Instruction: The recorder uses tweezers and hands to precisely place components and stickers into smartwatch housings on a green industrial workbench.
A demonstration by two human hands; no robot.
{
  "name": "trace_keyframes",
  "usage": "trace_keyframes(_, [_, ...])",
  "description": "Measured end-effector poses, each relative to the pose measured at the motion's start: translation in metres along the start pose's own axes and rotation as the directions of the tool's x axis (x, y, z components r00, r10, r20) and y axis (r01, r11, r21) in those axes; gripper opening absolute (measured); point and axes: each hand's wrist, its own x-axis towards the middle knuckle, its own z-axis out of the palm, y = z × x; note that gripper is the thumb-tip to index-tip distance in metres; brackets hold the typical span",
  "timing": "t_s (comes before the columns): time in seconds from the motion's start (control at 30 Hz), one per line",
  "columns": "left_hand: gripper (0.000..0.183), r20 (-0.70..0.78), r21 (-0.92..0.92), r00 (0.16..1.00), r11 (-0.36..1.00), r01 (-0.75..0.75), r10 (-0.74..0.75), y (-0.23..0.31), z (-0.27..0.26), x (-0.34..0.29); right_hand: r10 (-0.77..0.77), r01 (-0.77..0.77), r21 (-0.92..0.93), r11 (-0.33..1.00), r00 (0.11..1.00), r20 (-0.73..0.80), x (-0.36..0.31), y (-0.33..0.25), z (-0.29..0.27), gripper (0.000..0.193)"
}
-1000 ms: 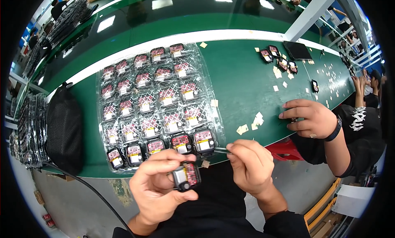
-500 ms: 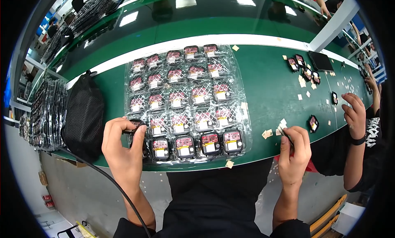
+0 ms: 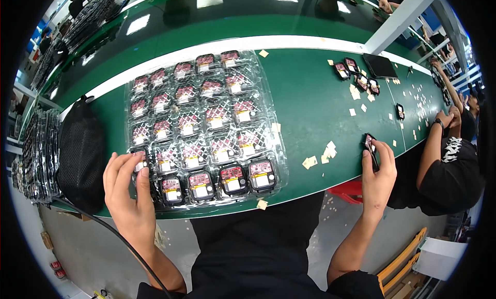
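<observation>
My left hand (image 3: 129, 182) is closed at the near-left corner of a clear plastic tray (image 3: 279, 162). Thumb and fingers pinch a small black-cased circuit module (image 3: 140, 164), face up over the left column. Rows of similar modules, with red boards and white labels, fill the tray; a front-row module (image 3: 231, 179) shows plainly. Off to the right, near the table edge, my right hand (image 3: 380, 170) grips another black-cased module (image 3: 368, 140) between thumb and fingers. Pale paper squares (image 3: 329, 151) lie on the green table to the left of that hand.
A black mesh bag (image 3: 81, 151) and stacked plastic trays (image 3: 36, 149) stand at the left, with a black cable (image 3: 111, 227) running toward me. Loose modules (image 3: 351, 66) and a flat black panel (image 3: 380, 66) lie far right. A co-worker's arm (image 3: 434, 141) is at the right.
The view has shifted, so the scene sits further left. My right hand has moved right from the paper squares and taken hold of the module on the table. The left hand's module now lies flatter.
</observation>
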Motion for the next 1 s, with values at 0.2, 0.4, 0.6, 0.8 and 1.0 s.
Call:
trace_keyframes(0.2, [0.022, -0.140, -0.082, 0.986, 0.992, -0.100, 0.088, 0.020, 0.004, -0.005, -0.037, 0.020, 0.202, 0.979, 0.996, 0.081, -0.006, -0.019, -0.003, 0.028])
trace_keyframes(0.4, [0.025, -0.016, -0.644, 0.950, 0.723, -0.249, 0.313, 0.066, 0.020, -0.023, -0.254, 0.070, 0.841, 0.536, 0.964, 0.082, -0.034, -0.039, 0.007, 0.046])
trace_keyframes(0.6, [0.066, 0.613, -0.756, 0.686, 0.038, 0.654, 0.391, 0.086, 0.031, -0.045, -0.606, 0.200, 0.937, 0.285, 0.796, 0.014, -0.036, -0.086, 0.000, 0.052])
trace_keyframes(0.8, [0.068, 0.673, -0.356, 0.389, -0.185, 0.916, 0.629, 0.072, 0.032, -0.042, -0.667, 0.141, 0.955, 0.263, 0.742, 0.074, -0.041, -0.096, -0.001, 0.046])
trace_keyframes(1.0, [0.064, 0.706, -0.546, 0.637, -0.335, 0.768, 0.309, 0.082, 0.030, -0.045, -0.510, 0.104, 0.788, 0.606, 0.812, 0.285, -0.043, -0.104, -0.018, 0.046])
